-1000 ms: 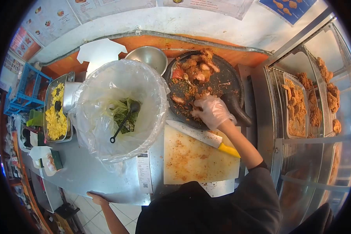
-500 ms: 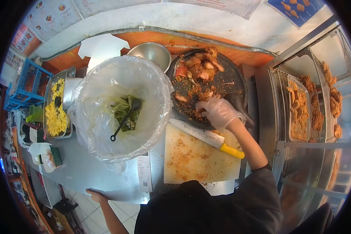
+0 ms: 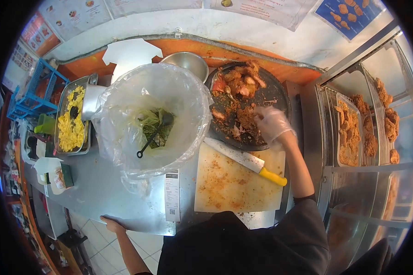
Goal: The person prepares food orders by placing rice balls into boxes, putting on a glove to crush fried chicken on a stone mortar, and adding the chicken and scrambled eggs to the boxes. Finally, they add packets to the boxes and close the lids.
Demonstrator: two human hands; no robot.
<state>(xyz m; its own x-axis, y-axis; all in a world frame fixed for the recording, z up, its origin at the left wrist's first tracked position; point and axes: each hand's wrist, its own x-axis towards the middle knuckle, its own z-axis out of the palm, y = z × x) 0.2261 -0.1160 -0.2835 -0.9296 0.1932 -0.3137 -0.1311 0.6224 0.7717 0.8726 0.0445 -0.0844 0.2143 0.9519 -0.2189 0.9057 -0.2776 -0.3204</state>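
Note:
My right hand point(image 3: 273, 123), in a clear plastic glove, is over the dark round pan point(image 3: 280, 85), its fingers closed on a crumb-coated piece of fried chicken point(image 3: 247, 120). The glove partly hides the grip. More chicken pieces point(image 3: 245, 80) lie at the far side of the pan, with loose crumbs around. My bare left hand point(image 3: 113, 224) rests on the front edge of the metal counter point(image 3: 119, 206), fingers stretched out and holding nothing.
A yellow-handled knife point(image 3: 243, 158) lies across the crumb-strewn cutting board point(image 3: 238, 188). Left of it stand a plastic-lined tub point(image 3: 119, 105) holding greens and a black spoon point(image 3: 149, 142), then a tray of yellow food point(image 3: 71, 128). A fried-chicken cabinet point(image 3: 326, 137) borders the right.
My right hand has shifted slightly right on the pan, and the crumbed chicken shows more beside its fingers. My left hand stays on the counter edge. The view has tilted a little.

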